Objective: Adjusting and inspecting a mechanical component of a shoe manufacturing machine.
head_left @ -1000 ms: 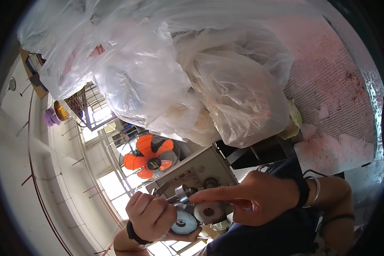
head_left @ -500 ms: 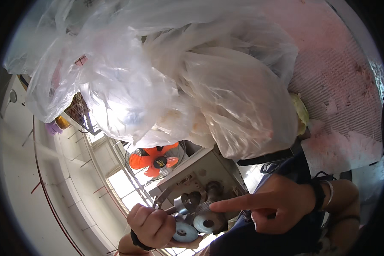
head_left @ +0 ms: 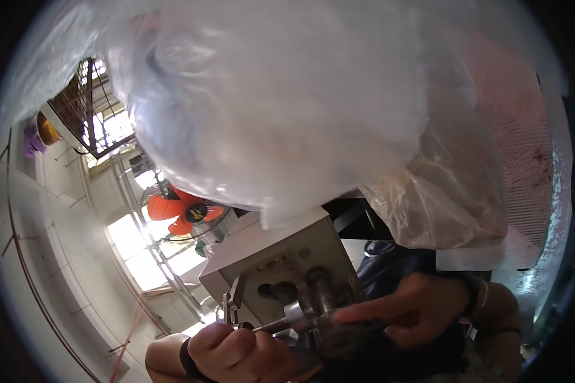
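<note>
A pale grey, boxy machine (head_left: 316, 252) sat askew in view, dark round shafts jutting from its front face. A smooth, shiny metal collar (head_left: 296, 316) stood out in front, with a slim metal rod (head_left: 273, 326) running from it toward the curled left hand (head_left: 243, 354). Just beside the collar, a finely textured metal roller (head_left: 327, 320) lay at the right hand's (head_left: 421, 311) extended index fingertip

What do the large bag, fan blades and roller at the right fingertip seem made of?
Bag: thin translucent plastic, from its hazy, wrinkled sheen. Fan blades: probably plastic, given their smooth, even orange. Knurled roller: likely metal, grey with fine crosshatching.
</note>
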Available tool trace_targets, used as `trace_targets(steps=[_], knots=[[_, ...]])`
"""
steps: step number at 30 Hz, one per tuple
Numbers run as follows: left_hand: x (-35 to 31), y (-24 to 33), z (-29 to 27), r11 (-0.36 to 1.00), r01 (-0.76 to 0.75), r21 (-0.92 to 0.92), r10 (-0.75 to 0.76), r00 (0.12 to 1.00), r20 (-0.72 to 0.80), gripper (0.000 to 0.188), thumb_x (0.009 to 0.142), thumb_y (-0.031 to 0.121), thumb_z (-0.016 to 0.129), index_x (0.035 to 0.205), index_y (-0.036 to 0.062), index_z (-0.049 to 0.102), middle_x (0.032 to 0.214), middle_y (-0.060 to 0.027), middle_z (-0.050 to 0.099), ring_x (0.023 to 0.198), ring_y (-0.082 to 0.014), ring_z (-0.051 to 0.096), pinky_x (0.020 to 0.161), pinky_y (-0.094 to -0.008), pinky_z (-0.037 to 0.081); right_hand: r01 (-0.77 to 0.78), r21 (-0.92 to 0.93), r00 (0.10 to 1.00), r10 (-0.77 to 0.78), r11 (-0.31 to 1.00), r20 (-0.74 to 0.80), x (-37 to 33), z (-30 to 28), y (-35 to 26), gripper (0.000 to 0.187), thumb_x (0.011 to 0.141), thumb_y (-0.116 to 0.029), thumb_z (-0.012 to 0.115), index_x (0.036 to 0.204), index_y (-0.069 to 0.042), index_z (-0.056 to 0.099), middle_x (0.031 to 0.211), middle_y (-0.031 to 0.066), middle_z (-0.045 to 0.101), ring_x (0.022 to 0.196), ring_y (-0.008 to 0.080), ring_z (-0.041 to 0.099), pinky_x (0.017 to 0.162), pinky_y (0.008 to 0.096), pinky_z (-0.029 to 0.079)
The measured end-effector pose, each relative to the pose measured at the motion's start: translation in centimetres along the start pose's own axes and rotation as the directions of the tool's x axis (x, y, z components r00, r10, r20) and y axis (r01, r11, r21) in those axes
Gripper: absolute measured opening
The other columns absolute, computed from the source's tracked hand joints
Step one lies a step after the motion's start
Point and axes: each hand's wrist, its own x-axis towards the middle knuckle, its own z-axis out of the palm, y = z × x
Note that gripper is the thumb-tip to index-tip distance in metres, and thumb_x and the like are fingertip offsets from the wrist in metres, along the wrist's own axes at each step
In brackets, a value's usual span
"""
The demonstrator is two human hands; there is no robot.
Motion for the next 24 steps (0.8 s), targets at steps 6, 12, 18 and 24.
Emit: trace_targets(steps=[6, 12, 18, 24], knots=[[0.1, 0.1, 1.2, 0.996, 0.081, -0.029, -0.084, 0.990, -0.112, 0.017, 0.072, 0.017, 0.063, 0.063, 0.0136, 0.049, 0.062, 0.0011, 0.042, 0.052, -0.0106, 0.036, 0.044, -0.0245, 0.023, 0.108, 0.105, 0.994, -0.109, 0.989, 0.007, 0.7, -1.0, -1.2, 0.065, 0.079, 0.000, 0.049, 0.142, -0.015, 0.048, 0.049, -0.0051, 0.046, 0.040, 0.0044, 0.042, 0.042, 0.0210, 0.035], [-0.2, 0.1, 1.4, 0.999, 0.030, -0.011, -0.031, 0.993, -0.112, 0.021, 0.074, 0.021, 0.064, 0.063, 0.0152, 0.048, 0.060, 0.0023, 0.040, 0.049, -0.0093, 0.034, 0.043, -0.0235, 0.021, 0.054, -0.169, 0.985, -0.025, 0.984, 0.171, 3.7, -1.7, -2.4, 0.062, 0.078, -0.003, 0.050, 0.138, -0.017, 0.053, 0.051, -0.0028, 0.048, 0.041, 0.0088, 0.047, 0.043, 0.0230, 0.038], [-0.4, 0.4, 1.6, 0.998, 0.061, -0.003, -0.061, 0.989, -0.131, 0.021, 0.076, 0.024, 0.065, 0.066, 0.0155, 0.048, 0.063, 0.0016, 0.041, 0.050, -0.0097, 0.036, 0.043, -0.0239, 0.023, -0.006, -0.010, 0.992, 0.007, 1.000, 0.130, 2.8, -0.7, -0.9, 0.065, 0.077, -0.003, 0.050, 0.140, -0.019, 0.049, 0.049, -0.0038, 0.040, 0.041, 0.0069, 0.040, 0.047, 0.0231, 0.034], [-0.1, 0.3, 1.9, 0.999, 0.049, -0.004, -0.049, 0.978, -0.201, 0.024, 0.076, 0.026, 0.067, 0.065, 0.0154, 0.048, 0.064, 0.0014, 0.043, 0.050, -0.0100, 0.037, 0.043, -0.0243, 0.024, -0.157, -0.005, 0.987, 0.157, 0.988, -0.019, 0.2, -1.1, 0.5, 0.058, 0.079, 0.001, 0.053, 0.136, -0.006, 0.054, 0.051, -0.0025, 0.046, 0.043, 0.0065, 0.040, 0.045, 0.0246, 0.035]])
